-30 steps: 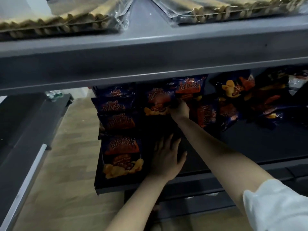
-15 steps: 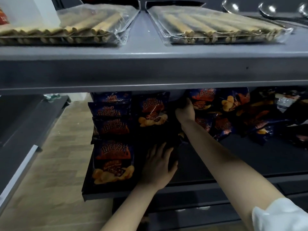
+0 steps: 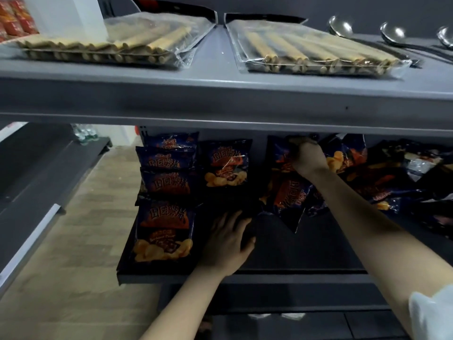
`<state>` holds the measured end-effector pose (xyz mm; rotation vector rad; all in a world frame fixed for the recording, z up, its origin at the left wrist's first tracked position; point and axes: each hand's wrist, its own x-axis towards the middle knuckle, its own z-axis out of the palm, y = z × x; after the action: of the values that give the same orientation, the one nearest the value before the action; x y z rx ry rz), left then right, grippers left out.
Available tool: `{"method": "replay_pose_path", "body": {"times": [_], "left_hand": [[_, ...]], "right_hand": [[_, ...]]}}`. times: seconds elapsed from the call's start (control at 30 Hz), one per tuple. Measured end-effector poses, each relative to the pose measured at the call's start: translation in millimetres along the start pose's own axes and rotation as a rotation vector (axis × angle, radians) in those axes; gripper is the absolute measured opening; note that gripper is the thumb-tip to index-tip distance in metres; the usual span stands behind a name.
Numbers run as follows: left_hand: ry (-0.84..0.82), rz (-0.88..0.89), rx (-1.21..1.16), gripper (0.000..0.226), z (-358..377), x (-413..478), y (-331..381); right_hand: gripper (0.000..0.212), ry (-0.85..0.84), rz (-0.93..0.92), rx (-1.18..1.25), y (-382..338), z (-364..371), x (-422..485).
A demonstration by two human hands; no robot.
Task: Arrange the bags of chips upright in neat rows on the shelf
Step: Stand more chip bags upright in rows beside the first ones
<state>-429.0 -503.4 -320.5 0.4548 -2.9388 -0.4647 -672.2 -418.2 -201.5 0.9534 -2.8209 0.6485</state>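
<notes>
Far back on the shelf point(image 3: 306, 251), the right hand point(image 3: 307, 157) curls its fingers round the top seam of a chip bag point(image 3: 279, 154); the left hand point(image 3: 226, 241) rests near the front edge, fingers spread. Light and crushable, the bag probably lifts best there.

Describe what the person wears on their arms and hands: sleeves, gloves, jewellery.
The left hand and the right hand are bare: no gloves, and no ring or watch shows. A white sleeve covers the right arm from about the elbow up. The left forearm shows no sleeve in view.
</notes>
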Motion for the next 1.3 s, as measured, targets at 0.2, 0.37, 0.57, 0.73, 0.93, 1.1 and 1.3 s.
{"method": "replay_pose_path", "body": {"times": [0.2,0.37,0.57,0.73,0.93,1.1,1.3], "left_hand": [[-0.001,-0.005,-0.020,0.055,0,2,0],[0.009,-0.003,-0.021,0.050,0,2,-1],[0.007,0.011,0.002,0.050,1,1,-1],[0.034,0.014,0.004,0.048,2,1,1],[0.062,-0.123,-0.130,0.042,-11,-1,15],[0.247,-0.325,-1.021,0.041,-63,-13,67],[0.302,-0.279,-1.137,0.028,-66,-27,114]], "right_hand": [[0.038,0.187,0.009,0.018,-2,4,-8],[0.034,0.360,-0.117,-0.074,-19,-20,-21],[0.037,0.553,-0.351,0.015,-34,-56,-49],[0.030,0.279,-0.527,0.176,-27,-67,-84],[0.032,-0.112,-0.501,0.215,-12,-49,-136],[0.032,-0.066,-0.383,0.293,1,-46,-156],[0.036,0.134,-0.374,0.482,-5,-46,-180]]}}
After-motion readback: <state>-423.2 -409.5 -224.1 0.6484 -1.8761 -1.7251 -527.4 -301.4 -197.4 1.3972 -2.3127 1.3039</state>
